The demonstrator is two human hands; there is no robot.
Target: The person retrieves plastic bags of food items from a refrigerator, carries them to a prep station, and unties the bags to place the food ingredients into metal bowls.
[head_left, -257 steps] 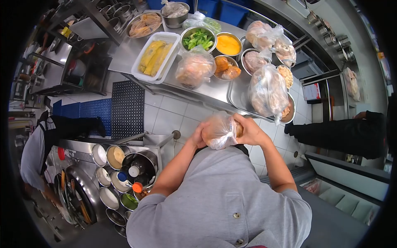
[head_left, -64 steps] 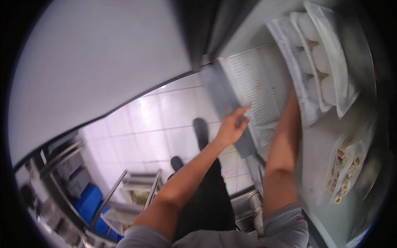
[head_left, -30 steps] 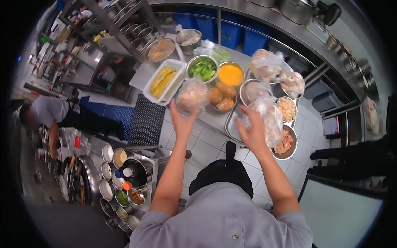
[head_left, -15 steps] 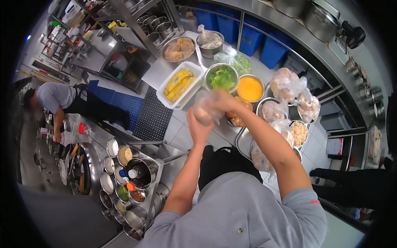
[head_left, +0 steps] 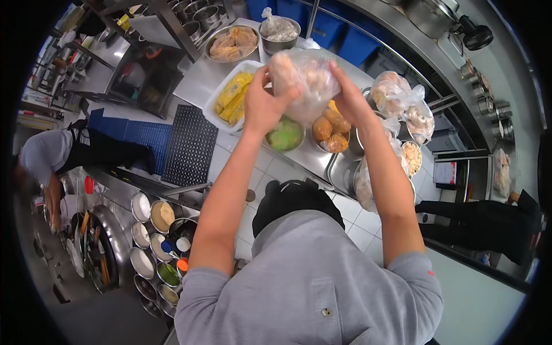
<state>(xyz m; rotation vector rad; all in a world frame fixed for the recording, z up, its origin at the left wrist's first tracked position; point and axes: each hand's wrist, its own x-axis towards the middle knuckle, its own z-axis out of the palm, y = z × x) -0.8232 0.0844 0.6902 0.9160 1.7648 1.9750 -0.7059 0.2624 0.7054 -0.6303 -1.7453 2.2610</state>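
Raised over the steel counter, a clear plastic bag (head_left: 313, 86) of pale pinkish pieces is held between my two hands; the pieces look like raw meat, though blur hides the detail. My left hand (head_left: 265, 106) grips its left side with the thumb across the front. On the right side, my right hand (head_left: 348, 95) has its fingers against the plastic. Below the bag stand a steel bowl of green leaves (head_left: 284, 135), partly covered, and a bowl of orange-brown bagged lumps (head_left: 332, 132). Left of my left hand is a white tub (head_left: 214, 115) with yellow wrapped pieces (head_left: 233, 98).
Bagged meat (head_left: 391, 92) and a container of pale chopped pieces (head_left: 411, 156) stand to the right. Farther back are two steel bowls of bagged food, one here (head_left: 233, 43). At left, a co-worker (head_left: 52, 155) bends over a cooking station beside several ingredient pots (head_left: 142, 261).
Both hands have lifted the bag up and away from me, and my right hand has moved to its right side. The view has shifted; the bag now covers the greens bag behind.
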